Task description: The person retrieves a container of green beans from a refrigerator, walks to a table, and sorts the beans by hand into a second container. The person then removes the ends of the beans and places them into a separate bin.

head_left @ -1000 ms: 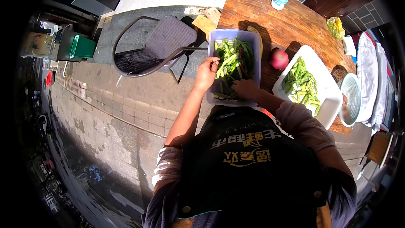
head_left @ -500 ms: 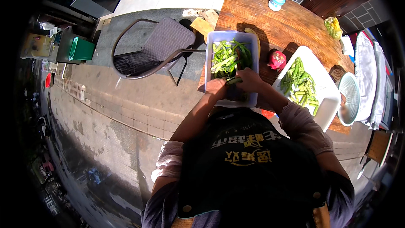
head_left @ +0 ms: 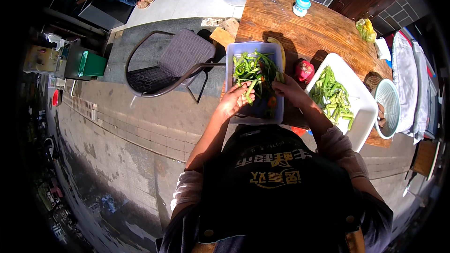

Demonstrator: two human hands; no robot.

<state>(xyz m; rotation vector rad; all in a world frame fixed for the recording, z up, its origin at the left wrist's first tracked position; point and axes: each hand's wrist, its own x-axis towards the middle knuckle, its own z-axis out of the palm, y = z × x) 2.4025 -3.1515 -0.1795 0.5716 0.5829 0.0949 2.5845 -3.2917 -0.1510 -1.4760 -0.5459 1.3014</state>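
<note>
Some greens (head_left: 251, 91), seemingly aslant, far-rightward

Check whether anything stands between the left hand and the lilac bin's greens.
Nothing visible does. The left hand reaches over the lilac bin from its left side, holding green pieces, with the other greens directly ahead; the right hand is at the right side.

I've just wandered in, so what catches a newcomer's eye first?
Probably the left hand holding green pieces over a purplish bin of green vegetables, on the left of the wooden table. Next, the bright pink fruit between that bin and a white tub of cut greens.
</note>
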